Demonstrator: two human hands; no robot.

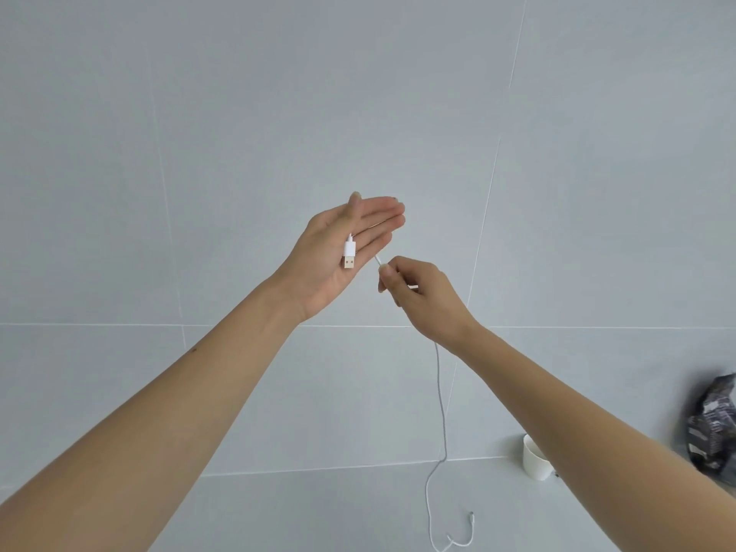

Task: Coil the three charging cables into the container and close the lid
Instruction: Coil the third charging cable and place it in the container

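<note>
Centre frame: plug [349,256] lies on flat-open left hand [318,272]; right hand [418,290], just right, pinches cable [439,384] (slack hangs down)

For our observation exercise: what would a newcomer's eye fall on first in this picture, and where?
First, mid-frame, the left hand lies open, palm up, with a white USB plug on it. Just right of it, the right hand pinches the white cable, which hangs down to the pale surface at the bottom. A white cup and a dark crumpled bag sit at lower right.
</note>
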